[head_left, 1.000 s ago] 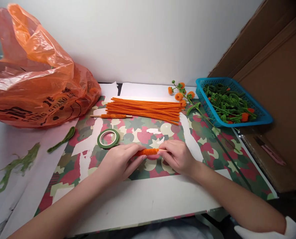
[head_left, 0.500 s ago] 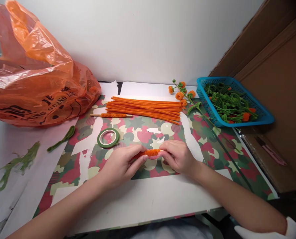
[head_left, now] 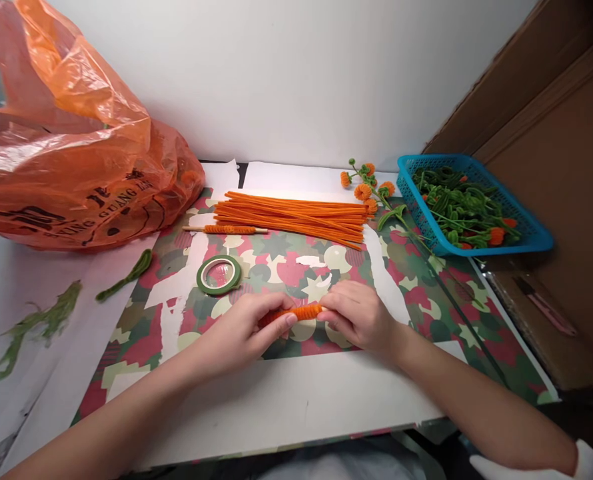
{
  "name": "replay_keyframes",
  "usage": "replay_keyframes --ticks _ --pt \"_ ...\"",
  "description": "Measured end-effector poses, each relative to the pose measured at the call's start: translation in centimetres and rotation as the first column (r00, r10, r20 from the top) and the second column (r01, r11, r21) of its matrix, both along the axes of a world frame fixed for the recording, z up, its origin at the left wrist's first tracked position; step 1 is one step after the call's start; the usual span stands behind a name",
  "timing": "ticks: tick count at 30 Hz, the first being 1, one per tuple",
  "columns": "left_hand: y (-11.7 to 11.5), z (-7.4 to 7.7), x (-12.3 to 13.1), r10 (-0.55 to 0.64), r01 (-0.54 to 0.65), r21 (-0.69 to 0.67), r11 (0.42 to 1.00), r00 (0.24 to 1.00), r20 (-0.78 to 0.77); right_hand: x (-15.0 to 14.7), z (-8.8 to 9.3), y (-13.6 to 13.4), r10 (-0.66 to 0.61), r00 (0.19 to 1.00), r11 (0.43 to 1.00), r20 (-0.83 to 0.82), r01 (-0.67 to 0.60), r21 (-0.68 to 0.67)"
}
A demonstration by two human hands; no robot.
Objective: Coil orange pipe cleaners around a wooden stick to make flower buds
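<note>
Between my hands is an orange pipe cleaner coil (head_left: 306, 312), wound tightly in a row of turns. My left hand (head_left: 256, 325) is closed around its left part, thumb and fingers pressing on the turns. At the coil's right end my right hand (head_left: 359, 315) pinches what looks like the pale tip of a stick; most of that stick is hidden. Beyond the hands lies a pile of straight orange pipe cleaners (head_left: 291, 217). Just in front of the pile rests a wooden stick with another orange coil (head_left: 229, 229) on it. A roll of green tape (head_left: 199, 277) lies left of centre.
An orange plastic bag (head_left: 91, 193) bulges at the left. A blue basket (head_left: 476, 248) with green and orange pieces stands at the right, beside an orange flower stem (head_left: 389, 217). Green pieces (head_left: 126, 277) lie at left; a pink-handled cutter (head_left: 546, 308) lies right.
The view has shifted slightly. Both hands keep hold of the coil and its stick; slightly more of the coil shows between them, and it tilts a little more.
</note>
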State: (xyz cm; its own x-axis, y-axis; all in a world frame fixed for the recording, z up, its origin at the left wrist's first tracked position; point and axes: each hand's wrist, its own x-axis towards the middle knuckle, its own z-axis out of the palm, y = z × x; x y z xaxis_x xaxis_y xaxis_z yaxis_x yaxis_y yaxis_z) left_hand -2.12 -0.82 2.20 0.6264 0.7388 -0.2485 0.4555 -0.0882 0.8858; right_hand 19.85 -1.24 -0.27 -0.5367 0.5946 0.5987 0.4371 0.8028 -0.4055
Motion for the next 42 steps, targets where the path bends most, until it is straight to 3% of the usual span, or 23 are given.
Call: replay_keyframes --ticks 6,12,22,29,32,36,42 --pt "0.0 0.1 0.2 0.015 -0.007 -0.196 0.981 0.999 0.041 0.1 0.1 -0.1 0.018 1.0 1.0 -0.011 -0.018 0.005" --pt "0.2 0.8 0.2 0.063 -0.031 -0.376 0.926 0.995 0.072 0.3 0.5 0.1 0.061 0.998 0.998 -0.017 -0.061 0.03" --pt "0.5 0.3 -0.1 0.041 0.009 -0.485 0.874 0.995 0.092 0.2 0.4 0.1 0.102 0.995 0.992 0.0 -0.101 0.072" --pt "0.2 0.3 0.2 0.112 -0.033 -0.587 0.809 0.989 0.098 0.4 0.5 0.4 0.09 0.993 0.993 -0.075 -0.096 -0.074" --pt "-0.1 0.5 0.6 0.12 -0.03 -0.519 0.854 0.983 0.14 0.4 0.5 0.5 0.039 0.993 0.992 -0.109 -0.052 -0.116" --pt "-0.5 0.5 0.8 0.058 -0.028 -0.272 0.962 0.993 0.105 0.4 0.5 0.4 0.014 0.993 0.99 -0.121 -0.031 -0.138" --pt "-0.7 0.2 0.9 0.01 -0.01 -0.018 1.0 1.0 0.021 0.4 0.5 0.4 -0.017 0.992 0.989 -0.122 -0.001 -0.145"
